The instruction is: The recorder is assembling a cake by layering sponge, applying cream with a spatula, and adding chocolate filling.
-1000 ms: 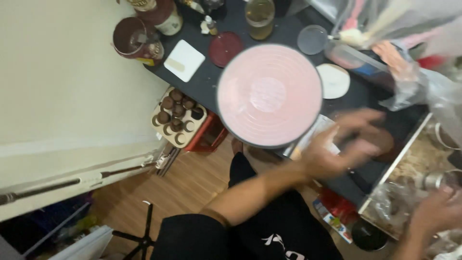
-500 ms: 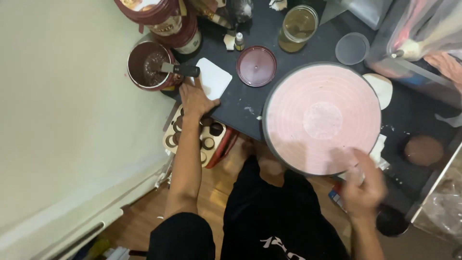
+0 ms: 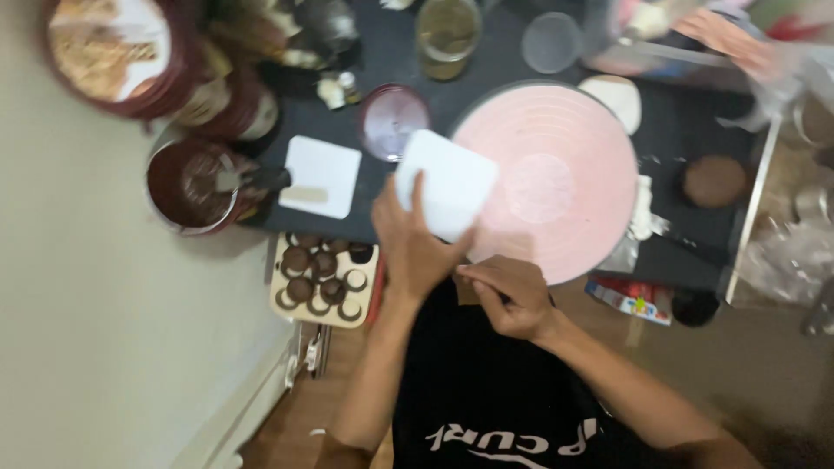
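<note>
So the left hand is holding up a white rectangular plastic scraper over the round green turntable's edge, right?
Not quite. In the head view the left hand does hold the white rectangular plastic scraper, but the round turntable under it is pink, not green.

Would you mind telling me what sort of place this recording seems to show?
Probably a small home baking or cake-decorating workspace: a pink turntable sits on a dark table, a bowl of chocolate mixture stands at its end, and a tray of small chocolate rounds lies beside it.
</note>
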